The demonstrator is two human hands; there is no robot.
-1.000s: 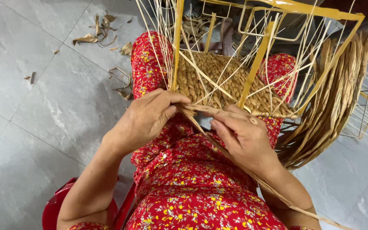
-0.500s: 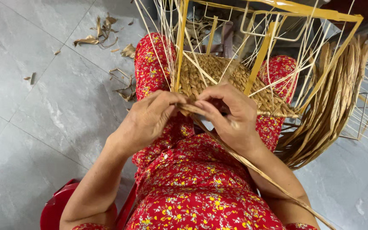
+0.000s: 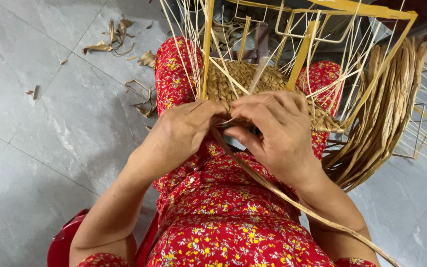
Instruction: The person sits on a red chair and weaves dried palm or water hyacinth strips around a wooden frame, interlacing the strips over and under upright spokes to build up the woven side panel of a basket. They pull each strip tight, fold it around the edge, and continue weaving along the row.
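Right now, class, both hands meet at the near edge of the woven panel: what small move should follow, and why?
Probably draw the long straw strand snug. Both the left hand and right hand pinch it at the woven panel edge, while its tail trails loose across the lap, so the stitch looks untightened.

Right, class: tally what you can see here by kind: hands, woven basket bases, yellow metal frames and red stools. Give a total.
Hands: 2 (left hand, right hand)
Woven basket base: 1
Yellow metal frame: 1
Red stool: 1
Total: 5
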